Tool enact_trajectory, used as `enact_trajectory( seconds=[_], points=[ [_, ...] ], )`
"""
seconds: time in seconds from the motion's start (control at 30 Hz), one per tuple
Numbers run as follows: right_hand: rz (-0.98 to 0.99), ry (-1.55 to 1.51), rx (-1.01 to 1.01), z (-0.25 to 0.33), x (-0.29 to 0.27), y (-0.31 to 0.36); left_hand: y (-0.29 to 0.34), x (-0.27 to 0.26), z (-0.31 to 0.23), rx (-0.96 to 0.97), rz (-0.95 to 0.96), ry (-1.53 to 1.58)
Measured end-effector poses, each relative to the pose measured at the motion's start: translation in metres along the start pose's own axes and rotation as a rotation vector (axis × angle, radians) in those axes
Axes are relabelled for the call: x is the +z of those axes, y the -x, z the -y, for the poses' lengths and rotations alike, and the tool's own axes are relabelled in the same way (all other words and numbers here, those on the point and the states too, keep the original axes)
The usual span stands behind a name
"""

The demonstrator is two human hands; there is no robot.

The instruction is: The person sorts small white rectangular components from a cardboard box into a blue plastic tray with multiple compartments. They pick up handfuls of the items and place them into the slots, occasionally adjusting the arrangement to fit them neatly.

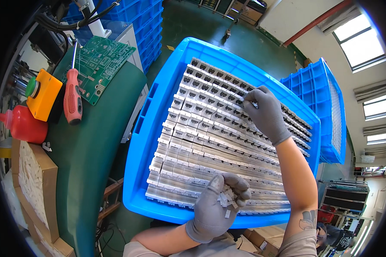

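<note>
A blue plastic crate [138,171] stands in front of me, filled with rows of small light-grey housings [188,147]; those in the far rows show black inserts. My left hand [216,207], in a grey glove, is cupped over the near rows, its fingers curled round several small white plastic pieces [228,198]. Above the far right rows is my right hand [266,112], also gloved, with thumb and fingers pinched together close to the housings. Whatever lies between those fingertips is too small or hidden to make out.
On the green bench [83,171] at left lie a green circuit board [103,64], a red-handled screwdriver [73,96], a yellow button box [43,95], a red bottle [25,125] and a cardboard box of white pieces [47,192]. Another blue crate [309,92] stands beyond. A person [336,237] is at lower right.
</note>
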State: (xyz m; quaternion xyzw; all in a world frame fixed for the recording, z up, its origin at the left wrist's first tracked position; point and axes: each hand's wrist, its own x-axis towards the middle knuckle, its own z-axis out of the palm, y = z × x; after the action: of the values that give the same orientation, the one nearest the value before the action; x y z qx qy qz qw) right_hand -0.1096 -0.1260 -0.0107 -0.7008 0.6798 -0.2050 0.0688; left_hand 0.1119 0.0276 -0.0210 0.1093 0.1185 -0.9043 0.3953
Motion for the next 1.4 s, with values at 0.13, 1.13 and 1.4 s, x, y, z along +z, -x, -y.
enact_trajectory(
  seconds=[0.13,1.13,1.4],
  points=[
    [0.005,0.032,-0.047,-0.001,0.0,-0.001,-0.001,0.005,0.002,0.021,-0.087,-0.06],
    [0.174,0.105,-0.114,-0.004,-0.012,-0.013,0.0,0.002,0.004,0.031,-0.071,-0.062],
    [0.213,-0.011,-0.036,-0.008,-0.012,-0.014,0.0,0.0,0.004,0.019,-0.051,-0.043]
  ],
)
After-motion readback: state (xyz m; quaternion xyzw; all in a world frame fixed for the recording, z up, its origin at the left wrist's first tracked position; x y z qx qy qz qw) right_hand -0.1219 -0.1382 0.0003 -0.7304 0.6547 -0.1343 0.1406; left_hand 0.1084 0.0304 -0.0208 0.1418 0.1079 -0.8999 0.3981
